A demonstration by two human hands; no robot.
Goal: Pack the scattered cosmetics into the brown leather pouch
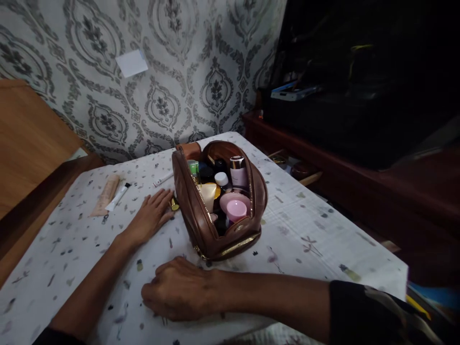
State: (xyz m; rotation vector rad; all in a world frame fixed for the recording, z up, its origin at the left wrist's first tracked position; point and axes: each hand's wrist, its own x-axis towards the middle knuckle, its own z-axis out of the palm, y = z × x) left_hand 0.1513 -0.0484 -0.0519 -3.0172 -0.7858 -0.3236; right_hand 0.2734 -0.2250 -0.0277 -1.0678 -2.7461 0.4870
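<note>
My left hand (pixel 153 216) lies flat on the printed cloth, fingers stretched toward a small gold-coloured object (pixel 174 203) beside the bag. Closed and knuckles up, my right hand (pixel 179 290) rests in front of the bag; its palm side is hidden, so whatever it may hold does not show. The brown zippered cosmetic bag (pixel 189 215) stands unzipped. Inside are a pink jar (pixel 236 211), a lilac bottle with a shiny cap (pixel 238 172), a white-capped bottle (pixel 221 180), a cream tube (pixel 207 195), a green-topped item (pixel 193 166) and darker containers.
A beige tube (pixel 108 194) and a white tube with a black cap (pixel 118 196) lie at the left. A thin white stick-like item (pixel 163 179) lies behind my left hand. The patterned wall is behind; a dark red cabinet (pixel 309 153) with an open drawer stands right.
</note>
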